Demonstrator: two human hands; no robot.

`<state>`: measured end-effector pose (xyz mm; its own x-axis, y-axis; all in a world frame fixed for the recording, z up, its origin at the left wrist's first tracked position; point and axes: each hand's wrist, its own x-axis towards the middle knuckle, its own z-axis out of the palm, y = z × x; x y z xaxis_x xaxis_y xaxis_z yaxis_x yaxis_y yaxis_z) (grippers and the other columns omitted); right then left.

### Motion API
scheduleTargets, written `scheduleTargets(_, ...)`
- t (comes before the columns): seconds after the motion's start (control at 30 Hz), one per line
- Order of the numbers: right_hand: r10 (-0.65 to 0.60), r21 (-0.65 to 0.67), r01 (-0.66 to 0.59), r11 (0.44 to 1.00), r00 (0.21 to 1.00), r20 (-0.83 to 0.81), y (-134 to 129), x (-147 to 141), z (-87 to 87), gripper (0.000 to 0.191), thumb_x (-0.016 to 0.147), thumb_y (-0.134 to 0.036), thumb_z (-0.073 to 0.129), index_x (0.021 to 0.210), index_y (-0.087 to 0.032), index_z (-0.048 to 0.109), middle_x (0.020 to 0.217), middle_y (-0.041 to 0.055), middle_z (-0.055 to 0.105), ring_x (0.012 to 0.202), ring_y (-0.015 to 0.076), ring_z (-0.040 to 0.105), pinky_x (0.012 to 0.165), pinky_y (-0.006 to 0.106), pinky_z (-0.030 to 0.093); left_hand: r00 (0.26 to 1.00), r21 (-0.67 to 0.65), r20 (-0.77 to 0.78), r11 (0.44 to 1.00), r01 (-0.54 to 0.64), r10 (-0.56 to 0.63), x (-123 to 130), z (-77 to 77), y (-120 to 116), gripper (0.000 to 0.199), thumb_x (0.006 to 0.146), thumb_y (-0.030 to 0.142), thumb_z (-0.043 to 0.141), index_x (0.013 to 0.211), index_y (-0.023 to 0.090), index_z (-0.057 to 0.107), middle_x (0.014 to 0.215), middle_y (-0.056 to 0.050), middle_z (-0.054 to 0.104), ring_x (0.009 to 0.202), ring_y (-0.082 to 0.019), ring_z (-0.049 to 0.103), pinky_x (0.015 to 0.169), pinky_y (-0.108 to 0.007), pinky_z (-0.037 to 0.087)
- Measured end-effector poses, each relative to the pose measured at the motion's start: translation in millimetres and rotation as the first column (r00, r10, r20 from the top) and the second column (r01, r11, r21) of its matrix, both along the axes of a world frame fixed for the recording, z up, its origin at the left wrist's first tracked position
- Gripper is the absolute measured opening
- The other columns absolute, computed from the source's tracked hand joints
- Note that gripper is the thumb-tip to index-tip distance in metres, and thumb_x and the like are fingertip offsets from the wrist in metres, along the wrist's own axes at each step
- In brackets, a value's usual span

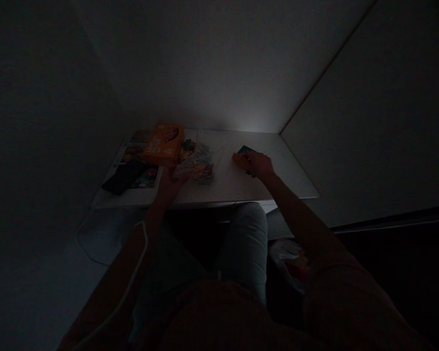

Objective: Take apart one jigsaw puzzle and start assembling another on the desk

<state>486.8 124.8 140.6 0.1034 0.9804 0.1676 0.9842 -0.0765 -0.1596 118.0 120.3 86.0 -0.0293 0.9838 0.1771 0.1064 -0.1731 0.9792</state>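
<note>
The scene is dim. On the white tabletop (223, 190) lies a clear plastic bag (205, 165) with several small colourful pieces inside. My left hand (171, 178) is closed on the bag's left side. Farther right, my right hand (258, 164) pinches a small orange piece (240, 160) above a dark flat object (245, 149), which the hand partly covers. An orange box (164, 144) with a round picture and pale lettering rests just beyond my left hand. Colourful pieces (189, 145) lie between the box and the bag.
Printed sheets (146, 179) lie under the box at the left, with a dark flat object (124, 176) on them. Walls rise behind and beside the table. A white cable (141, 253) crosses my left forearm. A plastic bag (287, 251) with red contents is below right.
</note>
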Motion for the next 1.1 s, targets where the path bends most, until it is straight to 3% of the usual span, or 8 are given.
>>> scheduleTargets(0.23,-0.032,0.104,0.032,0.994,0.999,-0.008,7.5,29.7,25.5,0.043,0.114,-0.050,0.054,0.127,-0.025,0.087,0.125,0.0134,0.087,0.112,0.0350,0.080,0.089,0.041,0.058,0.999,-0.026,0.004,0.999,0.037,-0.037,-1.7,0.3,2.2,0.055,0.081,0.039,0.098,0.119,0.025,0.059,0.132,-0.009,0.070,0.131,-0.033,0.070,0.105,-0.046,0.063)
scheduleTargets(0.47,-0.018,0.211,0.033,0.977,0.997,-0.071,25.9,54.3,49.4,0.039,0.112,-0.043,0.057,0.120,-0.019,0.086,0.115,0.0156,0.088,0.106,0.0326,0.082,0.095,0.044,0.061,0.998,-0.055,0.058,0.998,0.042,-0.038,1.6,0.9,2.1,0.052,0.081,0.029,0.096,0.117,0.023,0.058,0.128,-0.008,0.072,0.121,-0.029,0.074,0.105,-0.046,0.064)
scheduleTargets(0.77,0.020,0.372,0.038,0.927,0.988,-0.152,38.9,61.2,89.3,0.036,0.113,-0.052,0.061,0.108,-0.022,0.080,0.113,0.0163,0.086,0.099,0.0323,0.081,0.096,0.047,0.060,0.999,0.072,0.011,0.996,0.043,-0.044,-2.0,-9.8,9.3,0.059,0.075,0.053,0.097,0.112,0.022,0.063,0.123,-0.010,0.072,0.117,-0.031,0.074,0.093,-0.045,0.068)
scheduleTargets(1.0,0.002,0.423,0.082,0.903,0.981,-0.194,55.3,86.2,87.5,0.026,0.111,-0.043,0.063,0.102,-0.024,0.078,0.108,0.0140,0.086,0.095,0.0297,0.079,0.094,0.046,0.061,0.998,0.084,-0.032,0.995,0.053,-0.050,-8.4,-15.5,12.0,0.056,0.078,0.051,0.099,0.113,0.023,0.064,0.122,-0.010,0.073,0.112,-0.030,0.076,0.091,-0.045,0.069)
scheduleTargets(1.1,-0.028,0.419,0.107,0.901,0.981,-0.191,61.3,102.1,81.6,0.034,0.116,-0.045,0.055,0.104,-0.022,0.077,0.109,0.0162,0.086,0.097,0.0284,0.080,0.090,0.044,0.060,0.998,0.073,-0.033,0.996,0.046,-0.044,-8.2,-17.1,12.4,0.056,0.078,0.050,0.099,0.113,0.024,0.064,0.123,-0.010,0.074,0.114,-0.030,0.077,0.095,-0.047,0.069)
